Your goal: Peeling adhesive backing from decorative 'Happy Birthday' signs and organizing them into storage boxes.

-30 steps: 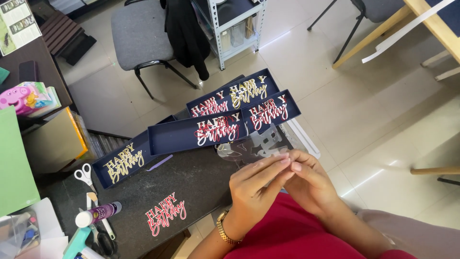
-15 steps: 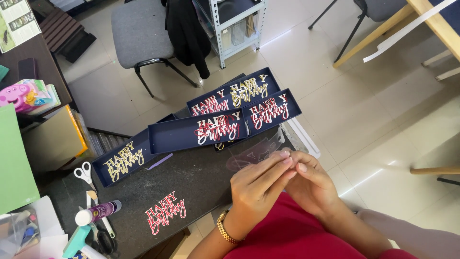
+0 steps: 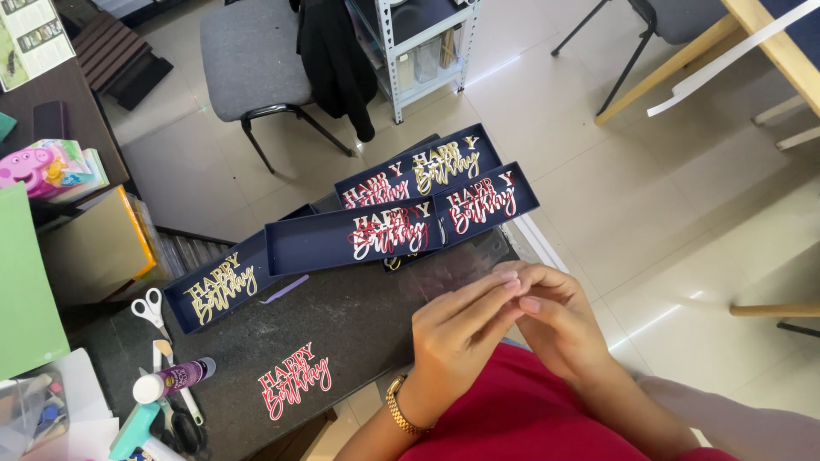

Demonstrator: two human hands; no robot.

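My left hand (image 3: 461,337), with a gold bracelet on the wrist, and my right hand (image 3: 559,316) meet fingertip to fingertip above the dark tabletop (image 3: 342,329). Both pinch the edge of a clear plastic sleeve (image 3: 453,273) that lies over the table's far edge. Just beyond it are several dark blue trays (image 3: 316,243) with red, white and gold cut-out lettering (image 3: 389,232) in them. One loose red lettering piece (image 3: 295,391) lies on the table to the left of my left hand.
Scissors (image 3: 150,309), a purple glue bottle (image 3: 175,378) and a teal tool (image 3: 132,431) lie at the table's left. A green sheet (image 3: 26,290), a cardboard box (image 3: 94,248) and books (image 3: 51,166) are further left. A grey chair (image 3: 252,60) and metal shelf (image 3: 418,43) stand on the tiled floor.
My fingers have shifted slightly against each other at the sleeve's edge, and the clear sleeve has settled lower and flatter. The trays and tools have not moved.
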